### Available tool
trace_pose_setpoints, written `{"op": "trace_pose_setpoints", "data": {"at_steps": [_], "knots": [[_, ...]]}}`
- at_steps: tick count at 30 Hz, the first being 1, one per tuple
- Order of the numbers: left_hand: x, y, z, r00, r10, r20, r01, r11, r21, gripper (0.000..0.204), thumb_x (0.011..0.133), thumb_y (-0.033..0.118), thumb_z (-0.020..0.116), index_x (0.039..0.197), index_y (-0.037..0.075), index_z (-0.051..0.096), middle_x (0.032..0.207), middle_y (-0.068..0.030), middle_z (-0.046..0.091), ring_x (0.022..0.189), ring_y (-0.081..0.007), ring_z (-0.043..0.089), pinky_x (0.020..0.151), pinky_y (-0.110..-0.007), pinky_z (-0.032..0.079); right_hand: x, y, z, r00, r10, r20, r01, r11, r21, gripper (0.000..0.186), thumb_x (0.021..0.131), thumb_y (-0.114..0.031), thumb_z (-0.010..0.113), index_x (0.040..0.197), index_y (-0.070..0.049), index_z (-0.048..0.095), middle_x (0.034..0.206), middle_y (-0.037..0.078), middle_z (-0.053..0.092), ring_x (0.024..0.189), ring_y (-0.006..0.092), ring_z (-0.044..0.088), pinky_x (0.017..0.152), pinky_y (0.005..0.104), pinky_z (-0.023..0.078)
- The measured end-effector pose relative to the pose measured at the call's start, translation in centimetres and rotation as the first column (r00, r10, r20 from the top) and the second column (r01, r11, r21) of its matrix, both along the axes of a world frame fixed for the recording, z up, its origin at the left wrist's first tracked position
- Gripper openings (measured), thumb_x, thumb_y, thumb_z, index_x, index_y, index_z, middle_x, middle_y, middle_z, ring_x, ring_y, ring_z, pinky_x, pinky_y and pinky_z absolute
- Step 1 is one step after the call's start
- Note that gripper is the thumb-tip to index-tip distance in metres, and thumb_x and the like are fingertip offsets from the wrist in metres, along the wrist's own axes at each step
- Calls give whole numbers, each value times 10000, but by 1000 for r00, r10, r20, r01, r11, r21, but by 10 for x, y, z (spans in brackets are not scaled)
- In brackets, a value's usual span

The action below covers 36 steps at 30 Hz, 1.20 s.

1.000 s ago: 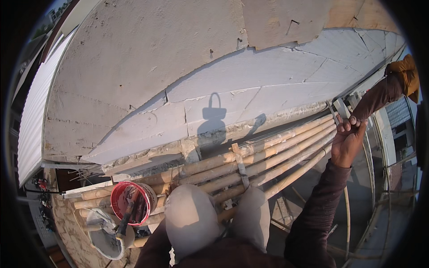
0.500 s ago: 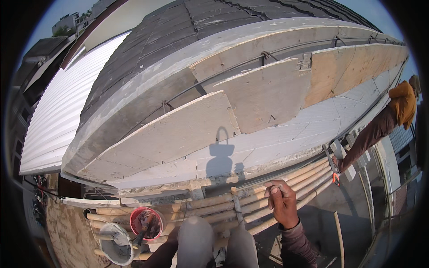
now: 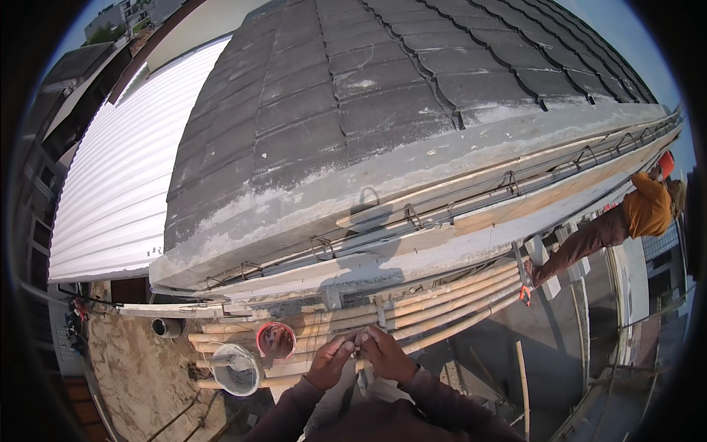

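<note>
My left hand (image 3: 333, 361) and my right hand (image 3: 387, 355) meet in front of my body, above the bamboo poles (image 3: 442, 298). The fingers of both are curled and pinched close together. What they pinch, if anything, is too small to make out. Left of them, a red-rimmed bucket (image 3: 277, 340) with reddish-brown contents stands on the poles. A pale bucket (image 3: 237, 370) with grey material inside is beside it, nearer to me.
Ahead runs a concrete roof edge (image 3: 280, 210) with boards (image 3: 471, 218) and steel bars, below dark roof tiles (image 3: 294, 96). At right, a person in an orange top (image 3: 648, 214) lifts a red object (image 3: 666, 163). An orange-handled saw (image 3: 525, 295) is near their feet.
The view has tilted up and shows more roof. My right hand has moved left, and my left hand has come up to meet it. The other person now raises a red object.
</note>
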<state>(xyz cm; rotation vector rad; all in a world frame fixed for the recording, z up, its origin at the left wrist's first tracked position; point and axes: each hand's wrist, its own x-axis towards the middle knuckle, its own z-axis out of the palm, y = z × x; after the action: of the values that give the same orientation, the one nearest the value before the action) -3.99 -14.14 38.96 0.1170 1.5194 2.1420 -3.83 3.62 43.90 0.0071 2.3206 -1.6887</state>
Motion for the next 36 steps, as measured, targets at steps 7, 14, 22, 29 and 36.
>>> {"op": "trace_pose_setpoints", "data": {"at_steps": [7,14,22,29,36], "knots": [[-43,29,85,995,95,-6,-95,994,50,331,1081,228,472,1241,-9,638,1032,-26,619,944,-112,572,887,-284,472,-34,4,71,990,-57,129,70,992,-101,353,1081,-293,432,995,-4,615,640,19,484,582,113,453,567,297,387],[-75,38,58,939,261,222,-283,957,69,426,1034,349,584,1216,-33,629,888,-16,634,860,-100,615,816,-266,507,-25,42,46,863,-60,501,287,875,-389,304,1058,-324,518,1035,-52,651,643,-71,374,554,37,343,507,226,294],[-98,98,27,923,-54,381,148,964,-221,496,1020,434,570,1264,2,587,1104,-73,656,1026,-174,640,895,-325,505,-45,129,-35,639,-403,655,758,473,-449,206,1045,-309,542,1035,-106,573,712,-51,439,564,52,391,498,222,316],[-79,182,-5,715,-315,624,481,870,-112,392,1026,395,544,1228,60,578,1035,-68,637,852,-147,612,766,-294,503,-93,143,-122,352,-570,742,923,81,-376,129,1024,-214,484,1036,-97,537,776,26,560,639,147,558,570,313,496],[-123,140,-6,865,-204,459,430,773,-466,301,1012,303,568,1092,48,707,725,24,544,600,-53,461,541,-237,375,-106,147,-142,344,-514,786,886,-99,-453,133,1005,-218,520,1041,-92,546,795,36,589,685,194,614,618,347,531]]}}
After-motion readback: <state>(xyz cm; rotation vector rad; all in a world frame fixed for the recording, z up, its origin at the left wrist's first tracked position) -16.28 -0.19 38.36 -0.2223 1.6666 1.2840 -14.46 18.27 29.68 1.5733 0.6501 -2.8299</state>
